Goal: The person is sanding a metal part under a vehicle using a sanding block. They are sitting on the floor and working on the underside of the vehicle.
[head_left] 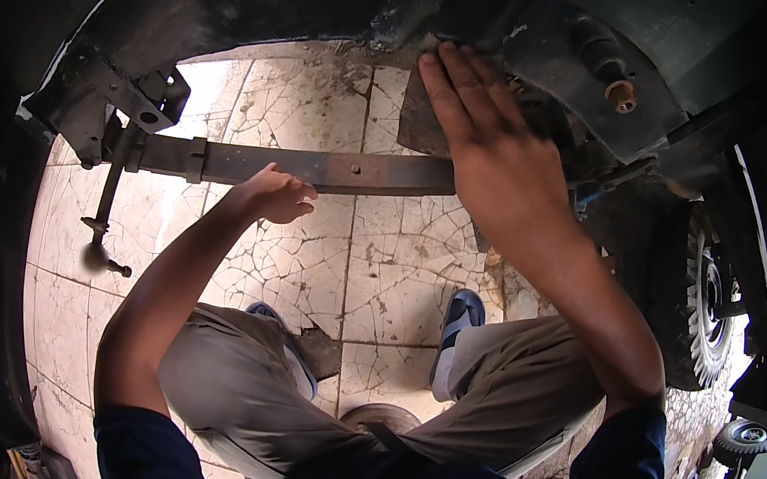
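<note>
A dark leaf spring (259, 162) runs crosswise under a black vehicle frame rail (270, 7). My left hand (279, 196) is at the near edge of the spring, its fingers loosely bent and a little apart, with nothing seen in it. Whether it touches the metal I cannot tell. Reaching farther, my right hand (498, 132) lies with its fingers stretched out toward the underside of the rail, and it hides part of the spring's right end. No object shows in that hand.
A bracket (150, 104) and a hanging rod with a ball joint (96, 257) are at the left. A brass-coloured fitting (621, 96) sticks out at the upper right. Treaded wheels (715, 305) stand to the right. Cracked tiles (283, 263) cover the floor around my sandalled feet.
</note>
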A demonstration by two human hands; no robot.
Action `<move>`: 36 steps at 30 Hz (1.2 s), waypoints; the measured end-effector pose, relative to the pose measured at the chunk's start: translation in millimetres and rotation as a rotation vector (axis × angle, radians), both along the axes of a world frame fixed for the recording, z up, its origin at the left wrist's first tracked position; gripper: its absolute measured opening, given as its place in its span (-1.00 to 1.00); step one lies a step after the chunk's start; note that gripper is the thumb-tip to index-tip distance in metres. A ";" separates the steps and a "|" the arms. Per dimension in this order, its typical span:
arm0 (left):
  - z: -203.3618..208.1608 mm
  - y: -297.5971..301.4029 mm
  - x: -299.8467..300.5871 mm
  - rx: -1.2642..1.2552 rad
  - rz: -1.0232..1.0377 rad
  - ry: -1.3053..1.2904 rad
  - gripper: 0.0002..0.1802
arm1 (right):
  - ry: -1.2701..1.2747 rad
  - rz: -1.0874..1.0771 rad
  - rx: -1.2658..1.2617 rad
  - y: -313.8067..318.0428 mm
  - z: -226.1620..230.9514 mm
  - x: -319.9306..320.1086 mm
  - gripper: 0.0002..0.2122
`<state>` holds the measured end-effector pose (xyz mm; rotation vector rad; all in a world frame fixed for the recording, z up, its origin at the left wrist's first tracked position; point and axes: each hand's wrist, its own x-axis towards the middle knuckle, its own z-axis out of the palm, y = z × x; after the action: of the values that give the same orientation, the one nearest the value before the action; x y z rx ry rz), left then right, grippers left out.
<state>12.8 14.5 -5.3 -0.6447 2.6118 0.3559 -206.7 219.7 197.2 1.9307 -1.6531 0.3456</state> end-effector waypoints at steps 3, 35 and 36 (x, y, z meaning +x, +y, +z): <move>-0.9 -1.5 -1.6 0.009 0.000 -0.007 -0.58 | 0.006 0.008 -0.008 -1.6 -2.4 -2.3 -0.33; 11.3 5.4 -4.1 -0.004 -0.001 -0.046 -0.59 | 0.036 -0.005 0.034 5.6 6.2 2.8 -0.42; 7.2 3.2 -2.7 0.008 0.005 -0.033 -0.58 | 0.024 -0.010 0.048 6.5 5.7 3.3 -0.36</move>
<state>10.1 17.7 1.9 -0.6492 2.5767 0.3547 -203.5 226.3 202.9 1.9531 -1.6695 0.2802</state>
